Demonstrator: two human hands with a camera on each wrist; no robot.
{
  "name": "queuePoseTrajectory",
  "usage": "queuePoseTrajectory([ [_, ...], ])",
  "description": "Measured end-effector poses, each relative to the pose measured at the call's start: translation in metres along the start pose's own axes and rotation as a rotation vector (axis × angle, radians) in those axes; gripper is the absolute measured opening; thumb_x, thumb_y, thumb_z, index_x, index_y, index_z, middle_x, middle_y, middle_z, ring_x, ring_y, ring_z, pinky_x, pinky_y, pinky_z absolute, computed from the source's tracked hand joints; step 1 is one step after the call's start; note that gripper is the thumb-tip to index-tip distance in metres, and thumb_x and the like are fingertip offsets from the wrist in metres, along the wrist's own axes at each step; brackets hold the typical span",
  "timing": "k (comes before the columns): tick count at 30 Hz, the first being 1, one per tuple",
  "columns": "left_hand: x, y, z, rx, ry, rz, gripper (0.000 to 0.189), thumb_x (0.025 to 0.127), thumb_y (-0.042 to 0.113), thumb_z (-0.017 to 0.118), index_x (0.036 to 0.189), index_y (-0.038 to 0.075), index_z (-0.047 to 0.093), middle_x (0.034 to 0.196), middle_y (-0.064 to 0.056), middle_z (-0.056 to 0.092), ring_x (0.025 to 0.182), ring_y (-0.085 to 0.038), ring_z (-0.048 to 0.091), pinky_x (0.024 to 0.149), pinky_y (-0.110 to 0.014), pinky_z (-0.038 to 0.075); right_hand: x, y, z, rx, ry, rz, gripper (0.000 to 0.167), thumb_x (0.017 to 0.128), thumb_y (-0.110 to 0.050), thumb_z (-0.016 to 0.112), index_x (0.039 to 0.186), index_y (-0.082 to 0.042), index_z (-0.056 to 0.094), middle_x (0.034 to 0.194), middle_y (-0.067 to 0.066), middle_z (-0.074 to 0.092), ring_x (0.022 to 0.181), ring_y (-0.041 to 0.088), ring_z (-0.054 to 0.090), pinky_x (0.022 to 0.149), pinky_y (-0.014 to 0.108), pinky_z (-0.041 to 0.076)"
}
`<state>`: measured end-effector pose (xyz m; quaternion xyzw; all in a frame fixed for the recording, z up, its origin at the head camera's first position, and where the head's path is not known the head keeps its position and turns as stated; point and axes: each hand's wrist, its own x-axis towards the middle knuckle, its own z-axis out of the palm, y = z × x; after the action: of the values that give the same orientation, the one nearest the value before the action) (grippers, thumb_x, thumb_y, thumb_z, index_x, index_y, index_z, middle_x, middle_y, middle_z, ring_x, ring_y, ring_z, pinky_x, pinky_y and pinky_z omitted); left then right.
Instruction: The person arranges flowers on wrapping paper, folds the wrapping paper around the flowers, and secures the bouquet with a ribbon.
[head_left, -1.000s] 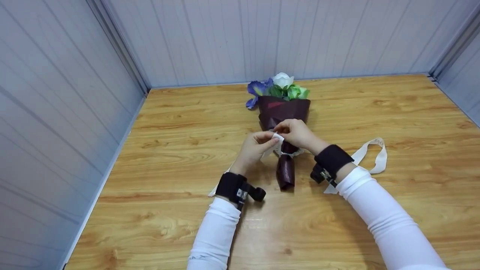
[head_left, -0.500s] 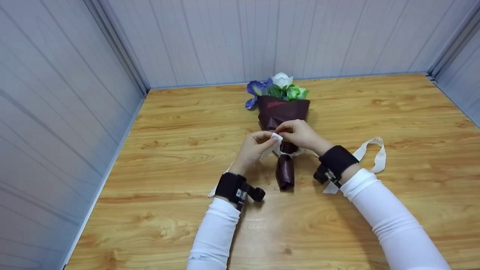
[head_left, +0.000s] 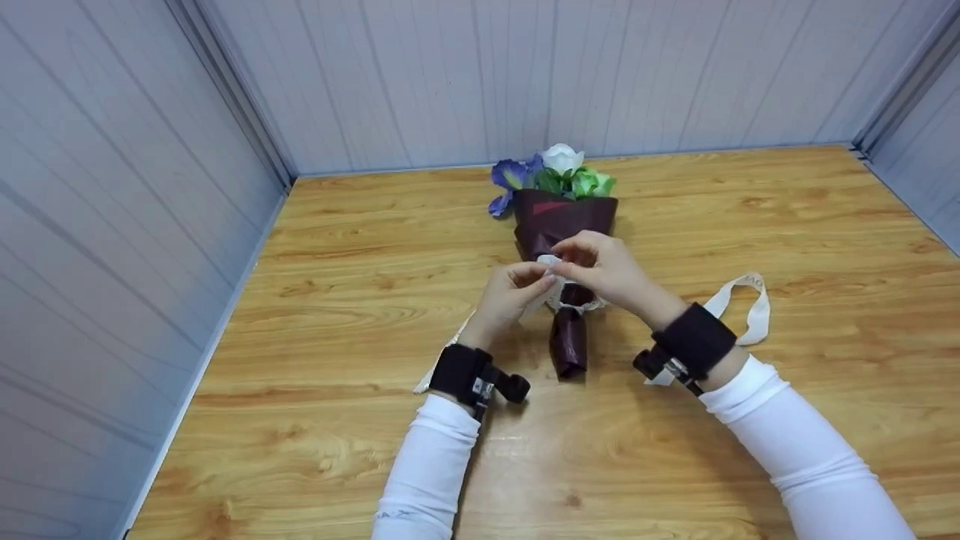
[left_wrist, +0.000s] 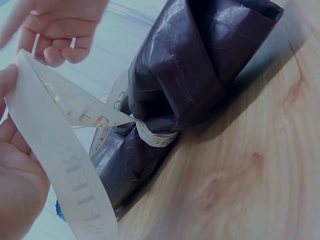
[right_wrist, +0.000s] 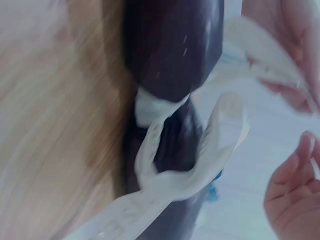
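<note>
The bouquet (head_left: 566, 217), in dark maroon wrap with purple, white and green flowers, lies mid-table, stem towards the person. Around its narrow waist runs a cream ribbon (left_wrist: 157, 135) with printed lettering. My left hand (head_left: 504, 300), left of the stem, pinches a folded length of this ribbon; its fingertips are partly cut off in the left wrist view. Close by, my right hand (head_left: 611, 274) has thumb and forefinger at the folded ribbon; whether they pinch it is hidden. In the right wrist view a ribbon loop (right_wrist: 227, 120) stands up beside the stem, apart from the right hand (right_wrist: 295, 197).
A loose ribbon tail (head_left: 759, 315) curls on the wooden table (head_left: 315, 450) to the right, partly behind the right forearm. Another ribbon end (head_left: 424, 382) lies by the left wrist. Pale panel walls (head_left: 420, 82) enclose the table's back and sides.
My right hand has risen slightly, its thumb now over the white ribbon fold, and its wrist has swung right and nearer. My left hand has stayed almost still, pinching the ribbon.
</note>
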<state>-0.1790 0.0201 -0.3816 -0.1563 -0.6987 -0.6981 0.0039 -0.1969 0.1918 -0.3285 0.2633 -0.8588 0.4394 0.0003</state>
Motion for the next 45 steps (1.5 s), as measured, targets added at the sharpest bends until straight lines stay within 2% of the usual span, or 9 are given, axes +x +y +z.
queuePoseTrajectory([
  [5,-0.001,0.0,0.001,-0.027,-0.028,-0.027,0.024,0.09,0.002,0.06,0.108,-0.013,0.064,0.102,-0.014,0.071,0.089,-0.003,0.06,0.084,-0.022,0.048,-0.003,-0.009,0.008,-0.113,-0.016,-0.019,0.031,0.086,-0.019,0.07,0.107,0.004,0.069,0.086,0.012,0.061,0.071,0.018,0.053,0.065,0.026,0.042],
  [10,-0.001,0.0,0.003,-0.143,-0.027,-0.038,0.017,0.089,-0.005,0.058,0.103,-0.014,0.059,0.091,-0.002,0.072,0.087,-0.003,0.062,0.082,-0.02,0.047,-0.004,-0.008,0.011,-0.153,0.045,-0.026,0.017,0.084,-0.013,0.072,0.09,0.003,0.074,0.078,0.012,0.063,0.063,0.013,0.047,0.059,0.021,0.037],
  [15,0.001,-0.001,-0.001,-0.18,0.001,-0.042,0.01,0.089,-0.006,0.057,0.095,0.0,0.053,0.082,0.01,0.066,0.083,-0.002,0.061,0.078,-0.019,0.046,-0.006,-0.005,0.01,-0.139,0.122,-0.081,0.009,0.082,-0.005,0.071,0.08,0.003,0.074,0.072,0.012,0.064,0.06,0.006,0.046,0.056,0.016,0.036],
  [23,0.006,0.002,-0.02,-0.009,0.277,-0.033,0.018,0.089,-0.004,0.058,0.106,-0.011,0.055,0.102,-0.022,0.063,0.089,-0.015,0.059,0.084,-0.024,0.047,-0.017,0.006,-0.004,-0.076,0.153,-0.076,0.007,0.081,-0.002,0.071,0.076,0.003,0.073,0.073,0.012,0.064,0.06,0.0,0.046,0.057,0.012,0.036],
  [30,0.01,-0.003,-0.009,0.215,0.096,-0.111,0.05,0.091,0.005,0.058,0.138,-0.004,0.04,0.137,-0.022,0.049,0.128,-0.031,0.045,0.105,-0.041,0.037,-0.019,0.007,-0.006,-0.08,0.109,-0.096,0.008,0.082,-0.004,0.07,0.077,0.002,0.073,0.073,0.011,0.064,0.06,0.001,0.046,0.056,0.014,0.037],
  [32,0.011,-0.005,-0.004,0.249,0.062,-0.127,0.058,0.09,0.005,0.059,0.142,0.0,0.035,0.138,-0.02,0.049,0.127,-0.027,0.045,0.103,-0.037,0.038,-0.019,0.006,-0.005,-0.083,0.096,-0.11,0.009,0.082,-0.004,0.07,0.077,0.002,0.072,0.073,0.01,0.065,0.061,0.002,0.046,0.056,0.015,0.037],
  [35,0.012,-0.008,0.001,0.248,0.058,-0.154,0.055,0.088,0.002,0.061,0.139,0.001,0.039,0.119,-0.016,0.06,0.103,-0.018,0.055,0.084,-0.026,0.045,-0.019,0.005,-0.005,-0.081,0.088,-0.123,0.009,0.083,-0.005,0.07,0.077,0.002,0.072,0.073,0.01,0.065,0.061,0.002,0.046,0.056,0.016,0.037],
  [39,0.014,-0.008,-0.001,0.082,0.125,-0.207,0.04,0.086,-0.004,0.06,0.125,-0.005,0.049,0.085,-0.003,0.061,0.072,-0.008,0.052,0.063,-0.018,0.043,-0.02,0.005,-0.006,-0.081,0.089,-0.116,0.009,0.083,-0.005,0.071,0.078,0.002,0.073,0.073,0.01,0.064,0.062,0.003,0.046,0.057,0.017,0.037],
  [45,0.017,0.013,-0.016,-0.451,0.403,-0.247,0.035,0.088,-0.009,0.053,0.122,-0.011,0.046,0.075,0.004,0.056,0.068,-0.005,0.053,0.071,-0.02,0.044,-0.022,0.011,-0.01,-0.094,0.094,-0.059,0.008,0.084,-0.004,0.069,0.079,0.001,0.074,0.076,0.011,0.065,0.063,0.004,0.047,0.058,0.016,0.037],
])
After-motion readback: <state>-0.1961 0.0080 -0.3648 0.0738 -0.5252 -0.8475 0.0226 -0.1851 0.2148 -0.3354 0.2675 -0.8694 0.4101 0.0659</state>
